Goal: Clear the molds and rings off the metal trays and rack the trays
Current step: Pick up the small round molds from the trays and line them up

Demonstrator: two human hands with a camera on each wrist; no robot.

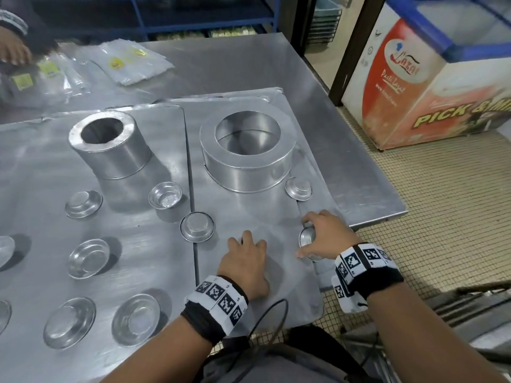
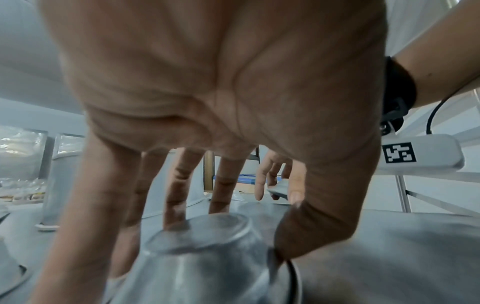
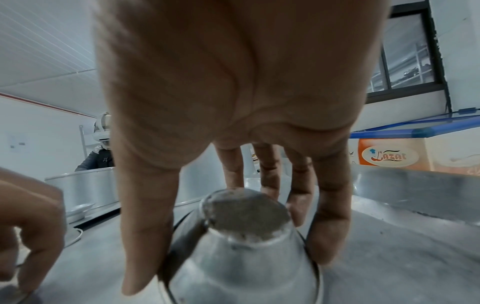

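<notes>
Two metal trays lie side by side on the steel table, the left tray [image 1: 41, 167] and the right tray [image 1: 249, 211]. A tall ring [image 1: 110, 145] stands on the left one among several small round molds. The right tray carries a wide ring [image 1: 246, 158] and two free small molds [image 1: 197, 226], [image 1: 298, 187]. My left hand [image 1: 246, 258] arches over an upside-down small mold [image 2: 202, 257], fingers and thumb curled round it; the head view hides that mold. At the tray's right edge my right hand [image 1: 320, 239] grips another inverted mold [image 1: 307, 239] [image 3: 246, 257] between thumb and fingers.
Another person's hand [image 1: 13, 51] works over plastic packets [image 1: 130, 62] at the table's far left. A blue rack [image 1: 193, 12] stands behind the table. The table edge [image 1: 387, 217] drops to tiled floor on the right, where a chest freezer [image 1: 428, 78] stands.
</notes>
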